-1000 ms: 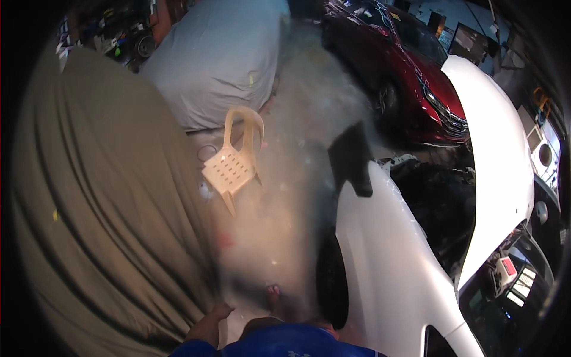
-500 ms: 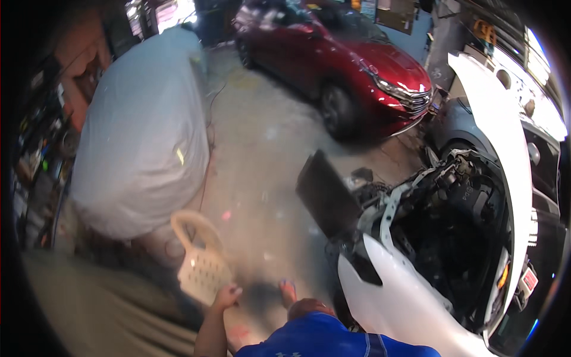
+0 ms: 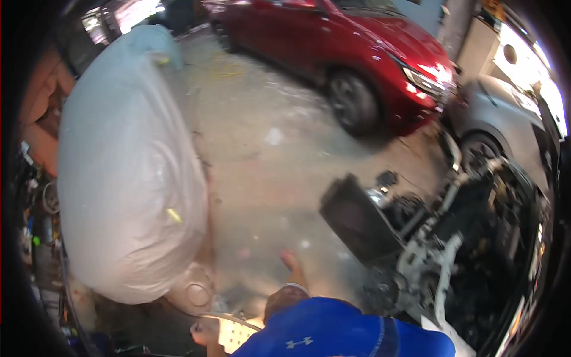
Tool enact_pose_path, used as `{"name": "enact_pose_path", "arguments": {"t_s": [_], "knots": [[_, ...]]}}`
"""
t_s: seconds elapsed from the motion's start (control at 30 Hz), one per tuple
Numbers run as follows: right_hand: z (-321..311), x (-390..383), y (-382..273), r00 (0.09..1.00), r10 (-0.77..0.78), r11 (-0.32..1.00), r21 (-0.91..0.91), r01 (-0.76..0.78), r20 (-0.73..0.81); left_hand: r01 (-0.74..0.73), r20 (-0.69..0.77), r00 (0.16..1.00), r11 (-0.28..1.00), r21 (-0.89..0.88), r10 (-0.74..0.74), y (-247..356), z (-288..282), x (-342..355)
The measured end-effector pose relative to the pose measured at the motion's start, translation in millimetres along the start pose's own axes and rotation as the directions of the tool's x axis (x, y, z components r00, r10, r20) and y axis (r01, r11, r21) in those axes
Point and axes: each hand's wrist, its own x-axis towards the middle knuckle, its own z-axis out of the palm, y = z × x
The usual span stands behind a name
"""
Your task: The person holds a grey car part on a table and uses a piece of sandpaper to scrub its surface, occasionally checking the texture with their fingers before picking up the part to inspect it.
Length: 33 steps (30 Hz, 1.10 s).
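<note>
My left hand (image 3: 206, 331) is low in the picture, left of my blue shirt. Its fingers look curled, and anything inside them is hidden. Just right of it is a cream plastic chair (image 3: 240, 334) with holes in its panel. I cannot tell whether the hand touches it. My right hand does not show. What looks like my bare foot (image 3: 288, 258) reaches forward over the concrete floor (image 3: 267, 178).
A car under a pale cover (image 3: 125, 178) fills the left side. Ahead is a red car (image 3: 380, 65), with a grey car (image 3: 505, 110) beyond it. An opened engine bay (image 3: 476, 238) and a dark flat panel (image 3: 360, 220) stand at the right.
The view has shifted forward. The chair has dropped to the lower edge and now lies right of my left hand. The covered car and the engine bay appear closer.
</note>
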Motion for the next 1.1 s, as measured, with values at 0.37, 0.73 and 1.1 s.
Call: {"name": "enact_pose_path", "arguments": {"t_s": [0.37,0.73,1.1], "knots": [[-231,180,-409,0.846,0.171,0.472,0.796,0.379,-0.505,0.642,0.827,0.457,0.522,-0.561,0.327,613,267,233],[-183,186,-931,0.591,-0.793,0.164,0.881,0.444,-0.149,0.77,0.859,0.348,0.409,-0.491,0.375,833,390,326],[-192,607,-1049,0.818,-0.545,0.823,-0.07,0.564,0.186,0.432,0.881,-0.133,0.826,-0.362,0.455,867,573,537]]}}
